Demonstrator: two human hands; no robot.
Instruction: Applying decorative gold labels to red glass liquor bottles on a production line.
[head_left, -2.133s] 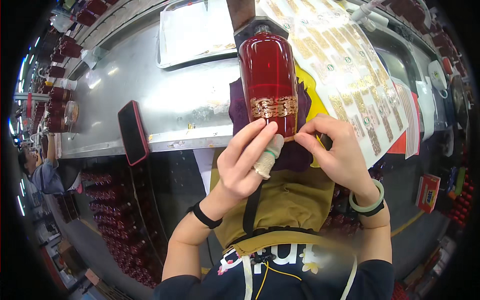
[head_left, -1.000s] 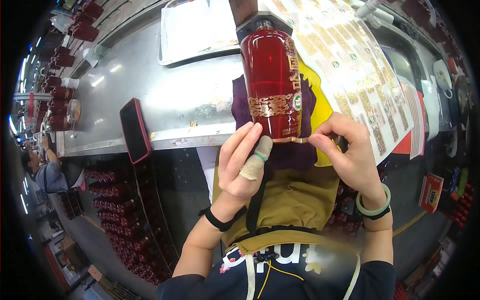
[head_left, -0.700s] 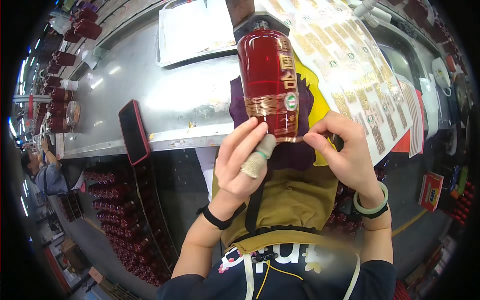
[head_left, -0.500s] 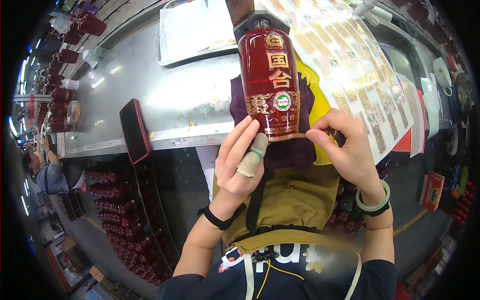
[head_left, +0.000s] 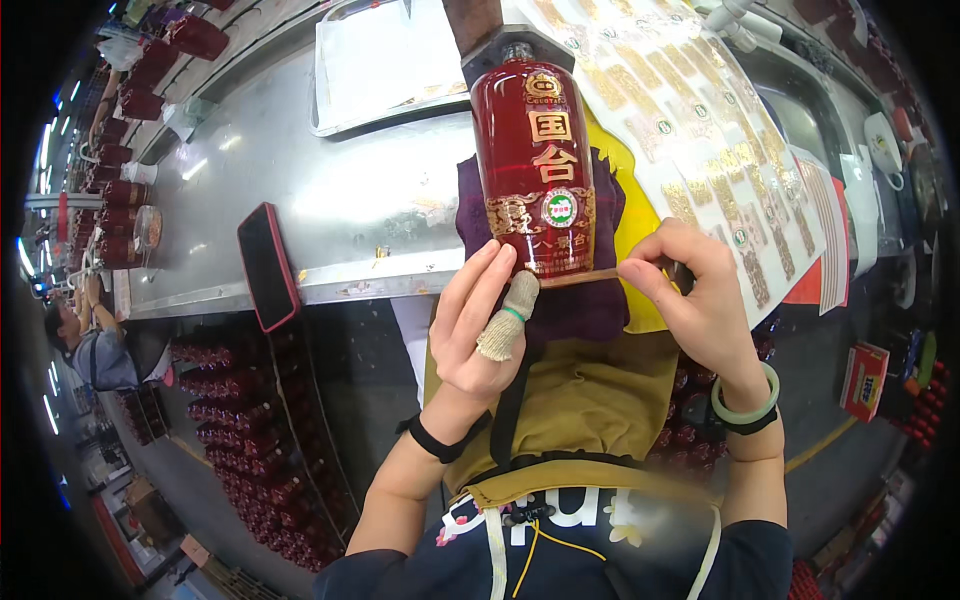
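A dark red glass bottle with gold lettering and a round green-and-white sticker lies on a purple cloth, base toward me. Its neck sits against a dark angled rest. My left hand is on the bottle's lower left corner, fingers along its side. The thumb, in a knitted finger cover with a green band, presses at the base edge. From there a thin brownish-gold strip runs rightward along the base. My right hand pinches its right end between thumb and forefinger.
A sheet of gold stickers lies right of the bottle, over yellow cloth. A metal tray is at the far left, and a red-edged phone at the table's near edge. Rows of red bottles stand below left. Another person is far left.
My right hand has moved slightly right with the strip's end, and more of the strip shows past the bottle's right edge. My left hand keeps its place at the bottle's base.
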